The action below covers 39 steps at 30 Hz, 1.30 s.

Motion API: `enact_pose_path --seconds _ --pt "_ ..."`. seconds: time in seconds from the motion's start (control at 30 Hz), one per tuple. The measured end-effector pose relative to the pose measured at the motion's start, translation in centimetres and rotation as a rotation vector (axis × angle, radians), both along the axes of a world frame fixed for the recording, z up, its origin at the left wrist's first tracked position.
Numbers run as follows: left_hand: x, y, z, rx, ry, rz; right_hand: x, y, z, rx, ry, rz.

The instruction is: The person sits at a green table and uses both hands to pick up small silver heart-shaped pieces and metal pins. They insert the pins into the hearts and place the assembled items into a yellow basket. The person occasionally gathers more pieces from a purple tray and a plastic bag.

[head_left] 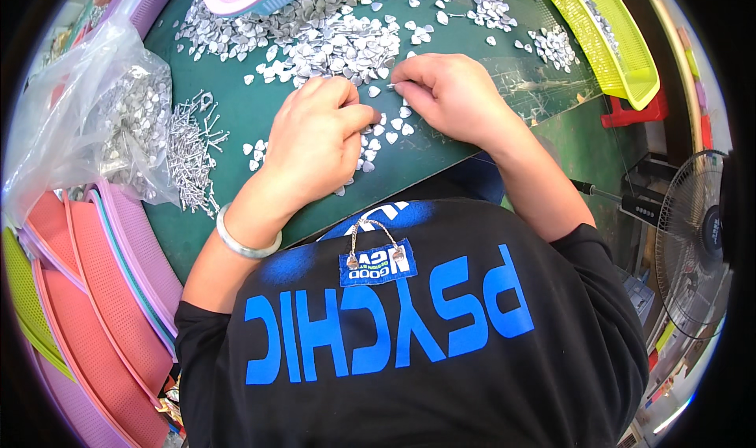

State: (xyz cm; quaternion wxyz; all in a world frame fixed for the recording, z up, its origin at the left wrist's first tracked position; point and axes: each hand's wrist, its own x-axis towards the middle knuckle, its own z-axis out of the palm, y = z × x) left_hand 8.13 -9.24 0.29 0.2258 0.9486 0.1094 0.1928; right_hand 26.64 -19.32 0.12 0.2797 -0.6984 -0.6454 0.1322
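Observation:
On the green tabletop (236,117), my left hand (315,137) is closed, thumb against curled fingers, over a few loose silver hearts. Whatever it may hold is hidden. To its right, my right hand (453,94) pinches a small silver piece between thumb and forefinger; its exact shape is too small to tell. Small heart-shaped metal pieces (342,50) lie heaped just beyond both hands. More loose hearts (392,125) are scattered between the hands and the near table edge. Left of my left forearm lies a pile of thin silver pins (193,157).
A clear plastic bag (63,117) with silver hearts inside rests at the left. Stacked pink and purple baskets (118,290) stand below it. A purple-and-blue tray (268,1) sits at the far side, a lime-green basket (634,62) at far right. A fan (697,235) stands right.

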Motion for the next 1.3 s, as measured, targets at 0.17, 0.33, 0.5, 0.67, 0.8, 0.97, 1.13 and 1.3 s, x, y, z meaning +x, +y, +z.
enact_pose_path --seconds 0.17,0.33,0.5,0.67,0.8,0.97,1.13,1.3 --pt "0.5 -0.1 -0.2 -0.069 -0.067 0.115 0.6 -0.6 0.5 -0.069 0.036 0.010" --pt "2.0 -0.1 -0.8 0.068 0.011 0.179 0.6 -0.5 1.1 -0.142 0.042 -0.020" --pt "2.5 0.0 -1.2 0.070 0.021 0.186 1.1 -0.7 1.3 -0.171 0.035 -0.079" --pt "1.7 -0.2 -0.2 -0.120 0.124 0.194 1.4 -1.1 0.9 -0.101 0.075 -0.065" --pt "1.1 -0.3 -0.2 -0.126 0.068 0.214 1.6 -1.3 0.0 -0.017 0.109 -0.020" --pt "0.2 0.0 -0.7 -0.124 -0.022 0.221 1.3 -1.6 -0.1 -0.016 -0.013 0.049" --pt "-0.2 0.1 -0.3 -0.092 0.028 0.150 0.7 -2.0 0.5 -0.050 0.005 0.196" --pt "-0.2 0.4 -0.2 -0.071 0.033 0.048 0.5 -0.4 0.2 -0.001 -0.055 0.045"
